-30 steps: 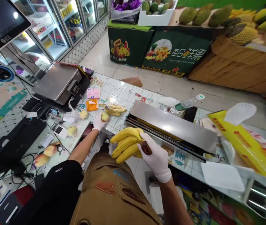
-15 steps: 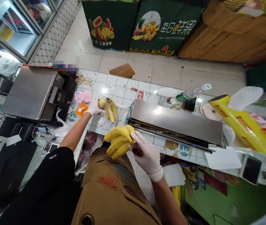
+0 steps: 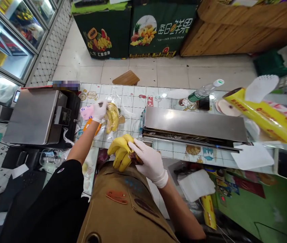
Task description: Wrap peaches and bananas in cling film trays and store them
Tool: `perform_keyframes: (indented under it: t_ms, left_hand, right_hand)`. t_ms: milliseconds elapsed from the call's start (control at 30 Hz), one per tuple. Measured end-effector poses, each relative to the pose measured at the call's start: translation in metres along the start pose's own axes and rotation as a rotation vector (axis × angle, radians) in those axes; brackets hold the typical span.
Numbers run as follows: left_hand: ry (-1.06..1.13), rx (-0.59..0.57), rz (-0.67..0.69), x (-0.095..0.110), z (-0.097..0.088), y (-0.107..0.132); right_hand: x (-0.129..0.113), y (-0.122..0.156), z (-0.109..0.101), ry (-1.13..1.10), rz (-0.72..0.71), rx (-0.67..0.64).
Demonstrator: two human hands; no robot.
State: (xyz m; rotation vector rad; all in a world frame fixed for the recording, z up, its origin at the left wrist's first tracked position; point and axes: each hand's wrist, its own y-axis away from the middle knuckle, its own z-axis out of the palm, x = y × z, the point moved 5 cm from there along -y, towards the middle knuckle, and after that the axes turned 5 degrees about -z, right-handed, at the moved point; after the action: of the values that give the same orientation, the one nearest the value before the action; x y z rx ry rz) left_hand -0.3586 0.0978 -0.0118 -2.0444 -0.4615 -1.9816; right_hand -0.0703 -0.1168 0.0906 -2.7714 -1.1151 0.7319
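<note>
My right hand (image 3: 147,160), in a white glove, is closed round the dark stem end of a bunch of yellow bananas (image 3: 120,152), held in front of my apron. My left hand (image 3: 100,110), also gloved, reaches over the counter with curled fingers at the left side of a second banana bunch (image 3: 112,118). Clear plastic film lies about that bunch, and the fingertips are partly hidden. Close to the left hand are a pink packet (image 3: 86,112) and an orange item (image 3: 89,125).
A long metal wrapping machine (image 3: 194,123) stands right on the tiled counter, a plastic bottle (image 3: 204,92) behind it. At left is a weighing scale (image 3: 32,113). A yellow roll (image 3: 267,116), a white sheet (image 3: 255,157) and a phone (image 3: 285,163) lie far right.
On the counter the banana bunch has shifted and turned, now showing its full yellow side beside my left hand. The held bunch has moved slightly left in view as the view shifted.
</note>
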Motion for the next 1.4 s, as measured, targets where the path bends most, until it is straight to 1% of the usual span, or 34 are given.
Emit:
perform_keyframes:
  t_ms: [67,133,233,300,367,433,500,567,633,733,800,867,933,967,1033,1100,1200,1267,1333,1400]
  left_hand:
    - [0.289,0.110,-0.044,0.030,-0.023,-0.005]
    - [0.501,0.162,-0.115,0.060,-0.043,-0.003]
    - [0.640,0.183,-0.187,0.096,-0.071,0.014]
    - [0.699,0.202,-0.191,0.110,-0.090,0.031]
    - [0.748,0.222,-0.197,0.116,-0.108,0.050]
    - [0.786,0.266,-0.207,0.118,-0.126,0.070]
    - [0.817,0.329,-0.199,0.120,-0.146,0.091]
    - [0.826,0.408,-0.162,0.122,-0.172,0.115]
    - [0.792,0.494,-0.103,0.126,-0.203,0.143]
    - [0.674,0.642,0.016,0.134,-0.259,0.193]
    - [0.564,0.756,0.109,0.139,-0.295,0.229]
    - [0.404,0.878,0.198,0.140,-0.324,0.266]
    - [0.203,1.011,0.244,0.133,-0.345,0.300]
    - [0.097,1.080,0.242,0.126,-0.351,0.315]
    - [-0.119,1.203,0.195,0.106,-0.360,0.338]
    - [-0.348,1.270,0.103,0.081,-0.366,0.351]
    - [-0.652,1.258,-0.081,0.042,-0.373,0.357]
    - [-0.777,1.220,-0.206,0.018,-0.377,0.359]
    - [-0.854,1.187,-0.297,0.001,-0.381,0.361]
    - [-0.915,1.199,-0.351,-0.008,-0.383,0.364]
  right_hand:
    - [0.003,-0.008,0.007,0.002,0.007,0.033]
    - [0.011,-0.016,0.016,-0.022,0.026,0.074]
    - [0.026,-0.032,0.033,-0.101,0.053,0.105]
    - [0.036,-0.046,0.044,-0.156,0.069,0.110]
    - [0.046,-0.062,0.054,-0.191,0.089,0.113]
    - [0.055,-0.079,0.063,-0.196,0.118,0.110]
    - [0.062,-0.094,0.070,-0.176,0.150,0.091]
    - [0.070,-0.107,0.076,-0.150,0.179,0.063]
    - [0.081,-0.116,0.082,-0.131,0.209,0.035]
    - [0.102,-0.127,0.091,-0.114,0.270,-0.020]
    - [0.118,-0.134,0.099,-0.101,0.322,-0.059]
    - [0.133,-0.140,0.106,-0.086,0.377,-0.087]
    - [0.145,-0.145,0.112,-0.074,0.432,-0.102]
    - [0.149,-0.146,0.115,-0.070,0.457,-0.101]
    - [0.156,-0.149,0.119,-0.067,0.497,-0.086]
    - [0.161,-0.150,0.124,-0.069,0.523,-0.064]
    - [0.164,-0.151,0.127,-0.093,0.535,-0.036]
    - [0.162,-0.149,0.125,-0.121,0.546,-0.021]
    - [0.157,-0.145,0.120,-0.155,0.564,-0.020]
    - [0.151,-0.142,0.116,-0.204,0.550,-0.037]
